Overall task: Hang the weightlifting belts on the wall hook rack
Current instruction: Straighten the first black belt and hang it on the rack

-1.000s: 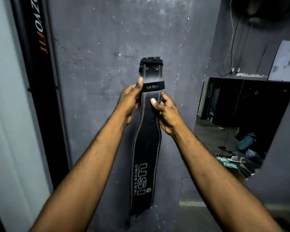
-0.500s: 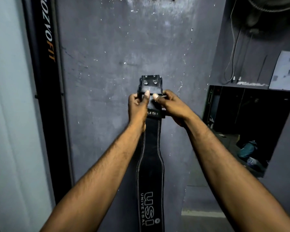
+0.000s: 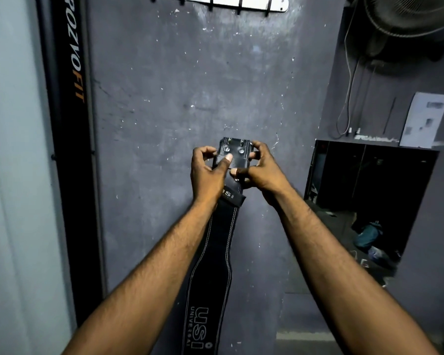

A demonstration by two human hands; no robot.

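A black leather weightlifting belt (image 3: 213,265) with white stitching and "USI UNIVERSAL" lettering hangs straight down in front of the grey wall. Its riveted buckle end (image 3: 235,155) is at the top. My left hand (image 3: 209,172) grips that end from the left, thumb pressed on its face. My right hand (image 3: 262,170) grips it from the right, fingers curled round the edge. The white wall hook rack (image 3: 277,5) with several dark hooks sits at the top edge of the view, well above the belt.
A black vertical panel (image 3: 69,124) with orange and white lettering runs down the left. At the right, a dark opening (image 3: 369,196) shows a floor with bags. A fan (image 3: 408,19) and hanging cables occupy the upper right corner.
My hands slid up the belt from its keeper loop to the buckle end. The view tilted upward, bringing the hook rack into sight at the top.
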